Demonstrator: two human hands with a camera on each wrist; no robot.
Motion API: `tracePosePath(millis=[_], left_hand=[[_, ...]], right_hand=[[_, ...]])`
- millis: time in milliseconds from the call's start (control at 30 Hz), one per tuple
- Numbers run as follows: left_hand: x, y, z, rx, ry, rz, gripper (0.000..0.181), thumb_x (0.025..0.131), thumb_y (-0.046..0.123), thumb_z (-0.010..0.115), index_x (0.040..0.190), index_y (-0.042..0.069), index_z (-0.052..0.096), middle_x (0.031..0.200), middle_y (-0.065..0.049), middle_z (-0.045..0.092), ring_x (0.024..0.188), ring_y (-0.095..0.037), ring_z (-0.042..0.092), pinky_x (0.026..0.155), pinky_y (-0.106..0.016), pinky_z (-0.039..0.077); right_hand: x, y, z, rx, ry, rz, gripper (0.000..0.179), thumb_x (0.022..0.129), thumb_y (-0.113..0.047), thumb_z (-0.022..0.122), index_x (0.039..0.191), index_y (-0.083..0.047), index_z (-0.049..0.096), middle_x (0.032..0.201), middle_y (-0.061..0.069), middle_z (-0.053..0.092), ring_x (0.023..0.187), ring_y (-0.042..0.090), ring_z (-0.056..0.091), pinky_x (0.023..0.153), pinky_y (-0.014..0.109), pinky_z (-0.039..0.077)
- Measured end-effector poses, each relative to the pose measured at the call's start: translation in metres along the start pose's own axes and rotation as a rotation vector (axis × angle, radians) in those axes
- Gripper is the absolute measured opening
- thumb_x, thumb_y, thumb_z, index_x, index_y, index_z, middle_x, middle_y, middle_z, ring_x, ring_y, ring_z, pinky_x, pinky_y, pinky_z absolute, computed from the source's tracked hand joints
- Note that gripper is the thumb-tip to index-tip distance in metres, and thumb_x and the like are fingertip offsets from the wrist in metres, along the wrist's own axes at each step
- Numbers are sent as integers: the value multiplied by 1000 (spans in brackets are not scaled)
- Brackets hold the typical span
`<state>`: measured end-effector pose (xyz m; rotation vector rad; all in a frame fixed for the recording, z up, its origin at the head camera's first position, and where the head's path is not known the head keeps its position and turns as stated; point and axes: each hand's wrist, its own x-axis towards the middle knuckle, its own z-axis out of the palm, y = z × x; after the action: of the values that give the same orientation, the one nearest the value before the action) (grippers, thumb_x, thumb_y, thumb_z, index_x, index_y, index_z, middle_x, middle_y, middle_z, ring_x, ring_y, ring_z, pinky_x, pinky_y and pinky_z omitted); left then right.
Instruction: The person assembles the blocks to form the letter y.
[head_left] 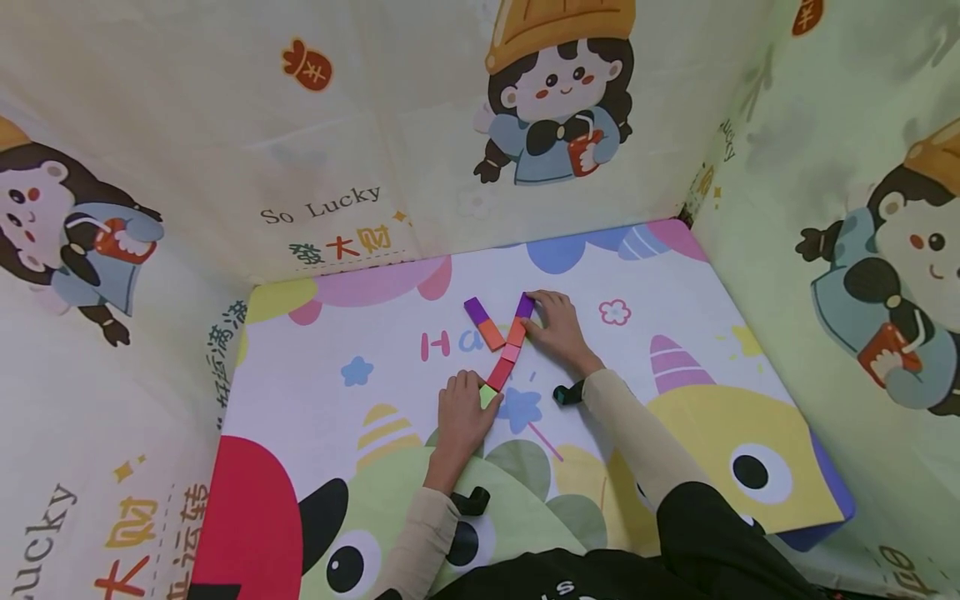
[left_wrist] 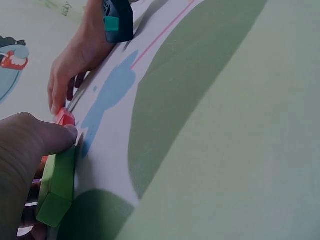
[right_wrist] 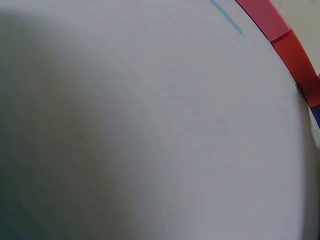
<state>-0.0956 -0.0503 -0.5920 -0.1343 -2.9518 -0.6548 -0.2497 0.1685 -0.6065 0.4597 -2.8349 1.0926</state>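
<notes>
Coloured blocks lie on the patterned mat in a Y shape. Its long line runs from a purple block (head_left: 525,305) through an orange block (head_left: 517,332), a pink block (head_left: 510,352) and a red block (head_left: 499,374) to a green block (head_left: 487,396) at the near end. My left hand (head_left: 461,417) pinches the green block, thumb along its near side in the left wrist view. At the far end, my right hand (head_left: 558,329) holds the purple block, with a fingertip at its tip and the thumb lower, by the orange one. The right wrist view catches only the line's edge.
A shorter branch, a second purple block (head_left: 476,311) joined to a second orange block (head_left: 492,335), slants in from the left. Printed cloth walls (head_left: 420,125) enclose the mat (head_left: 390,333) at the back and both sides. Dark wrist cameras sit by both wrists.
</notes>
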Motion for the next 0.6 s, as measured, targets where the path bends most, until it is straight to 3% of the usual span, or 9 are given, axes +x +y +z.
tracePosePath(millis=[600], left_hand=[[-1, 2, 3, -25, 13, -26, 39, 92, 42, 78, 103, 10, 60, 92, -5, 56, 87, -21, 52, 73, -35, 40]], right_hand=[[0, 2, 2, -10, 2, -2, 62, 96, -39, 67, 151, -13, 52, 154, 14, 53, 147, 37, 39, 124, 60, 28]])
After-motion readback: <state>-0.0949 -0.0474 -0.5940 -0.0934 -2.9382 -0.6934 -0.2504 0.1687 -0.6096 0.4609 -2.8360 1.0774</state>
